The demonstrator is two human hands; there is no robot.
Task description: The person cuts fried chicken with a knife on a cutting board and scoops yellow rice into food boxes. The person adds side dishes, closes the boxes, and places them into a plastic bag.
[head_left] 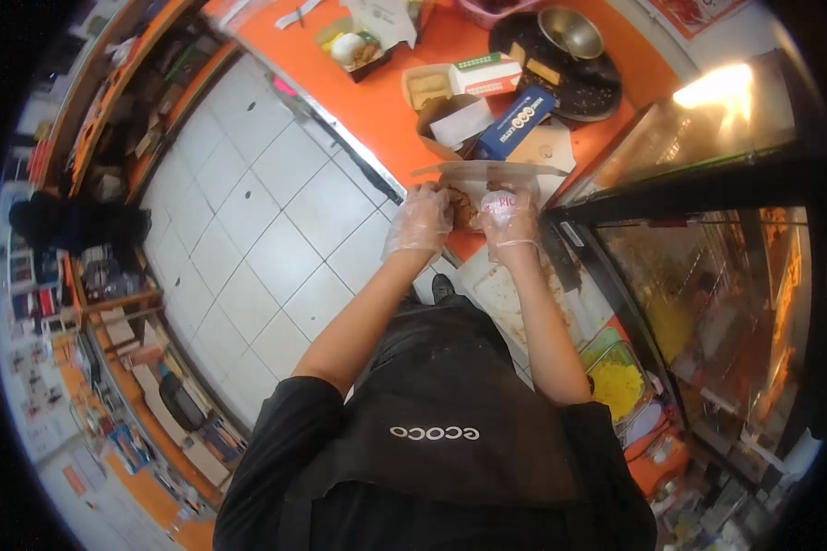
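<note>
Both my hands wear clear plastic gloves and work at an open cardboard takeaway box (542, 172) at the orange counter's edge. Brown fried-looking food (465, 209) lies in the box. My left hand (420, 220) is closed at the box's left side, its fingertips curled against it. In my right hand (513, 225), over the right part of the box, is a small round white packet (499, 206) with red print. The fingers close around it; whether it touches the food is hidden.
Beyond stand a dark blue carton (517, 124), an open box with yellowish pieces (426, 89), a meal box (368, 50) and a black round tray (597, 92) with a metal bowl (570, 33). At right is a lit glass display case (708, 294); near it, a yellow-filled container (617, 386).
</note>
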